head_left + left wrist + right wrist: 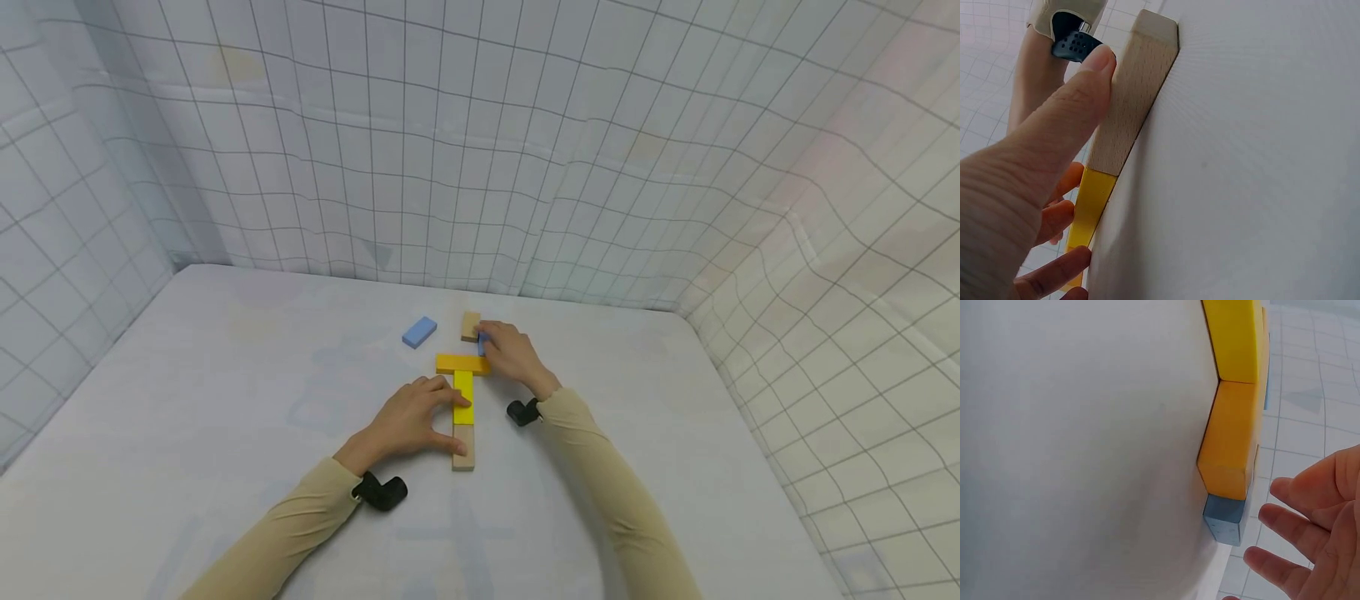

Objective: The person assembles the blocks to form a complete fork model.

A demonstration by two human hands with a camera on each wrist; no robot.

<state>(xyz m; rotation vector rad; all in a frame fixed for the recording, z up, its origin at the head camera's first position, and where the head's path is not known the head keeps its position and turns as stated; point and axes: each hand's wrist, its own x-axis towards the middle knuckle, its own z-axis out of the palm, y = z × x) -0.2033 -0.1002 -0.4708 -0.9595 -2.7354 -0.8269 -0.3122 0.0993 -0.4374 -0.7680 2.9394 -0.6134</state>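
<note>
In the head view, my left hand lies over a straight line of blocks. Its thumb rests on a plain wooden block, and a fingertip touches the bright yellow block just beyond. In the left wrist view the thumb lies along the side of the wooden block. An orange block lies crosswise at the far end of the line. Past its right end is a blue block, partly hidden by my right hand. Seen from the right wrist, the right fingers extend beside the blue block, loosely bent and spread.
Another wooden block lies behind the orange one, near the right fingertips. A second blue block sits at an angle to the left. The pale table meets gridded cloth walls at its back and sides.
</note>
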